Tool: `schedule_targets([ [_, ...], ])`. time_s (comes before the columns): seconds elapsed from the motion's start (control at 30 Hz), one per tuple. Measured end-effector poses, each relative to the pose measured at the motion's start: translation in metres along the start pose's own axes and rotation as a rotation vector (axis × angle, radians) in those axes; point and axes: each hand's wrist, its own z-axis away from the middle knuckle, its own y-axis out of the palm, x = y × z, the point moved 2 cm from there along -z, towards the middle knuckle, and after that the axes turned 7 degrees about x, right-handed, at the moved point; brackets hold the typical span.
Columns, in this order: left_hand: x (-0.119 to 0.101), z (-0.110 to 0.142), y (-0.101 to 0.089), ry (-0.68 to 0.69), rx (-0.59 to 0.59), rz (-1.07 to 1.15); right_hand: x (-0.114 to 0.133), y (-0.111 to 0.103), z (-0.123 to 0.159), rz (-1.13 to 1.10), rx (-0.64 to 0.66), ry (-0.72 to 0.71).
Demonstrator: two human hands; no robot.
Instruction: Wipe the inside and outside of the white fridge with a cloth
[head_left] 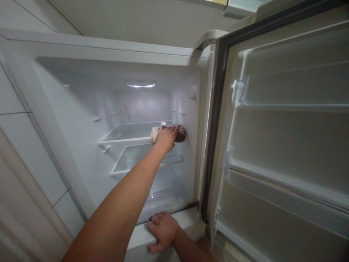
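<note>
The left hand (167,137) is closed over a bunched cloth (181,134) (brown patterned at one end, cream at the other) at the right end of the upper shelf (128,131), near the inner wall (189,156). Below, the right hand (165,230) rests on the front ledge (189,218), thumb spread, holding nothing. Farther out, a lower shelf (128,160), a lit lamp (141,85) and the open fridge door (272,138) with clear bins (289,196).

No text, brand or number is legible; the white tag (163,124) on the cloth (181,134) cannot be read.
</note>
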Motion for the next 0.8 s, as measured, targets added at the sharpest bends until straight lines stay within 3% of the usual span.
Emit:
schedule_targets([
  [0.27, 0.008, 0.002, -0.003, 0.029, 0.035, 0.009, -0.001, 0.004, 0.0, -0.022, -0.01, -0.009],
  [0.47, 0.029, 0.015, -0.009, -0.006, 0.048, 0.007, -0.001, -0.002, 0.0, -0.049, 0.07, 0.006],
  [0.8, 0.06, 0.033, -0.002, -0.077, 0.028, -0.039, 0.001, -0.007, 0.003, -0.063, 0.043, 0.009],
])
